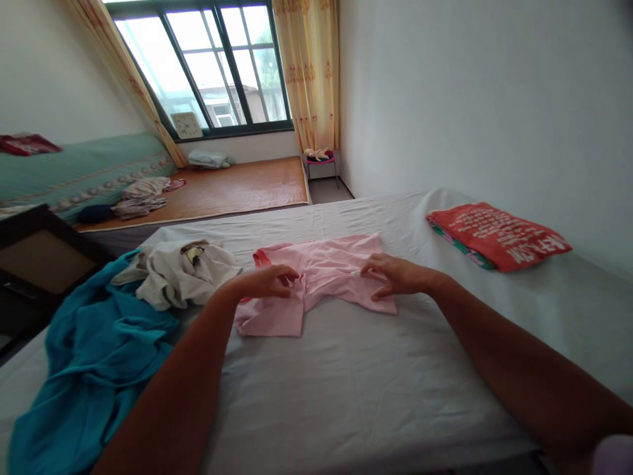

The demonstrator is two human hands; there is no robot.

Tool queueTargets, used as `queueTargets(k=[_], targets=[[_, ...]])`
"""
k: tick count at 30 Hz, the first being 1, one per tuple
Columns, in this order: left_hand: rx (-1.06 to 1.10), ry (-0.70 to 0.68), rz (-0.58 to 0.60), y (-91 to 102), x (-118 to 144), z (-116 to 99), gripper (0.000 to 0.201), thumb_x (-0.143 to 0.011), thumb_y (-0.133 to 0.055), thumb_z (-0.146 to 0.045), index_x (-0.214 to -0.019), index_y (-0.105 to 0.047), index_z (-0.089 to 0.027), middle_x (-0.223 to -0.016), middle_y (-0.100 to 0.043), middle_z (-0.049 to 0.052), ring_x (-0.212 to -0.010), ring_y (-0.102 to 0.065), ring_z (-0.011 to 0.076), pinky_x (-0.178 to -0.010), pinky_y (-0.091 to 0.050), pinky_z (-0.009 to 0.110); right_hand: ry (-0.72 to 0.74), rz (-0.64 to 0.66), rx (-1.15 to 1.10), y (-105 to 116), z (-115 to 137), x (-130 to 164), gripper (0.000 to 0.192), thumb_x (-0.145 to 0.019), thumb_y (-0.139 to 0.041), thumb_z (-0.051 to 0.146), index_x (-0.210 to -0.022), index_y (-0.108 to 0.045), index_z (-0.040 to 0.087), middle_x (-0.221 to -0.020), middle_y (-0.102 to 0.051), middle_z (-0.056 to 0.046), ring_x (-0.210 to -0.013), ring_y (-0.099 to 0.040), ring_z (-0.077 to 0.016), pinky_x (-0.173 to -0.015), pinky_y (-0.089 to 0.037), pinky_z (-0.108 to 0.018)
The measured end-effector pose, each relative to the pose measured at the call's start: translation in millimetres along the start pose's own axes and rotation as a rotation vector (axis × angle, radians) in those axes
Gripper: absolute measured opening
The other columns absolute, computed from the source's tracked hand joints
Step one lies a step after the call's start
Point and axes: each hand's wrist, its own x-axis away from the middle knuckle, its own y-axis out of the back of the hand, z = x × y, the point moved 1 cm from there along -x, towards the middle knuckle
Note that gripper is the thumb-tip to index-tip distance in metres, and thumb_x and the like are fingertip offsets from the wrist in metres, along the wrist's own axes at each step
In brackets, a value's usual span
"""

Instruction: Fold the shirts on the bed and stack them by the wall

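1. Across the middle of the white sheet (pixel 346 376), one pink garment (pixel 336 257) lies spread and lightly rumpled. Its long axis runs from left to right. Two short panels, one at each side, point toward the wearer; one orange-red band (pixel 262 257) marks the far left corner.
2. Over its near edge, two hands, one per side. Left hand (pixel 267 282): fingers curled, thumb slightly parted from them, tips at the cloth beside the left panel; whether they pinch it cannot be told. Right hand (pixel 395 274): fingers bent, thumb spread well away from the forefinger, hand over the right panel.
3. Left of the garment, two loose pieces: one beige cloth (pixel 168 274), crumpled, and one teal cloth (pixel 109 356), heaped nearer the wearer and touching the beige.
4. Well to the right, near the wall, one folded orange-red bundle (pixel 494 234) with white lettering.
5. Beyond the sheet, one brown mat (pixel 237 185), one stool (pixel 320 158), one square clock (pixel 186 125) and one window (pixel 237 66) between two curtain panels (pixel 311 72).
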Motion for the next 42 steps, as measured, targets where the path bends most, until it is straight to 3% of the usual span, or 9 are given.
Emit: queueTargets(k=[7, 13, 15, 20, 22, 27, 32, 37, 42], targets=[[-0.169, -0.047, 0.198, -10.5, 0.6, -12.1, 0.017, -0.073, -0.062, -0.023, -0.087, -0.067, -0.017, -0.075, -0.064, -0.001, -0.063, -0.053, 0.0126, -0.055, -0.037, 0.021, 0.034, 0.152, -0.248, 7.3, -2.6, 4.3, 0.023, -0.082, -0.065, 0.032, -0.097, -0.07, 0.015, -0.083, -0.066, -0.003, -0.076, -0.059, -0.016, -0.069, -0.045, -0.027], [0.384, -0.122, 0.505, 4.6, 19.4, -19.5, 0.032, -0.072, -0.074, -0.037, -0.096, -0.074, -0.015, -0.079, -0.071, 0.005, -0.066, -0.062, 0.0154, -0.06, -0.047, 0.023, 0.192, 0.472, -0.671, 34.7, -4.2, 29.4, 0.039, -0.075, -0.076, 0.045, -0.091, -0.073, 0.01, -0.079, -0.07, -0.007, -0.07, -0.062, -0.0143, -0.065, -0.049, -0.025], [0.465, -0.071, 0.364, 10.4, 19.2, -11.2, 0.042, -0.072, -0.075, -0.044, -0.103, -0.073, -0.015, -0.085, -0.073, 0.009, -0.069, -0.065, 0.0177, -0.06, -0.049, 0.025, 0.125, 0.42, -0.736, 33.1, -15.8, 26.5, 0.046, -0.078, -0.071, 0.052, -0.095, -0.073, 0.01, -0.077, -0.07, -0.008, -0.065, -0.063, -0.0138, -0.058, -0.049, -0.024], [0.23, 0.208, -0.598, 16.9, 4.1, 40.3, 0.042, -0.086, -0.055, -0.041, -0.117, -0.068, -0.016, -0.103, -0.073, 0.011, -0.09, -0.068, 0.0225, -0.078, -0.054, 0.032, -0.262, -0.437, -0.461, 9.4, -61.3, -2.7, 0.036, -0.087, -0.059, 0.046, -0.106, -0.069, 0.017, -0.103, -0.072, -0.011, -0.089, -0.068, -0.02, -0.077, -0.055, -0.032], [0.006, 0.305, -0.736, 13.3, -2.8, 58.7, 0.043, -0.086, -0.053, -0.034, -0.123, -0.066, -0.016, -0.112, -0.071, 0.012, -0.103, -0.065, 0.025, -0.09, -0.05, 0.036, -0.333, -0.574, -0.275, 0.3, -76.4, -13.1, 0.038, -0.087, -0.058, 0.038, -0.12, -0.062, 0.02, -0.116, -0.069, -0.011, -0.106, -0.065, -0.0232, -0.091, -0.051, -0.037], [-0.147, 0.411, -0.705, 3.8, -18.2, 77.4, 0.048, -0.091, -0.048, -0.033, -0.136, -0.057, -0.02, -0.109, -0.073, 0.01, -0.1, -0.066, 0.0226, -0.091, -0.048, 0.033, -0.442, -0.532, -0.034, -4.4, -93.4, -40.9, 0.058, -0.089, -0.056, 0.035, -0.144, -0.042, 0.024, -0.129, -0.064, -0.012, -0.121, -0.058, -0.0266, -0.102, -0.044, -0.043], [0.004, 0.384, -0.72, 0.6, -27.4, 77.8, 0.041, -0.085, -0.055, -0.037, -0.119, -0.068, -0.02, -0.092, -0.075, 0.006, -0.087, -0.067, 0.0206, -0.076, -0.05, 0.027, -0.506, -0.542, 0.066, -0.1, -89.0, -74.2, 0.058, -0.08, -0.065, 0.031, -0.136, -0.052, 0.018, -0.121, -0.067, -0.013, -0.116, -0.06, -0.0267, -0.1, -0.043, -0.038], [0.244, 0.245, -0.623, -4.1, -29.7, 70.7, 0.038, -0.08, -0.059, -0.044, -0.101, -0.073, -0.015, -0.09, -0.073, 0.008, -0.081, -0.064, 0.0192, -0.07, -0.048, 0.027, -0.373, -0.499, -0.469, -1.5, -77.1, -84.9, 0.04, -0.069, -0.074, 0.037, -0.102, -0.068, 0.015, -0.093, -0.072, -0.006, -0.087, -0.066, -0.0214, -0.074, -0.051, -0.028], [0.524, 0.063, -0.475, -12.6, -30.9, 50.6, 0.045, -0.068, -0.073, -0.046, -0.098, -0.07, -0.014, -0.092, -0.071, 0.006, -0.079, -0.062, 0.0156, -0.069, -0.049, 0.024, -0.095, -0.054, -1.028, 0.7, -67.2, -66.6, 0.048, -0.062, -0.085, 0.035, -0.099, -0.061, 0.018, -0.074, -0.066, 0.003, -0.061, -0.06, -0.0094, -0.055, -0.046, -0.019]])
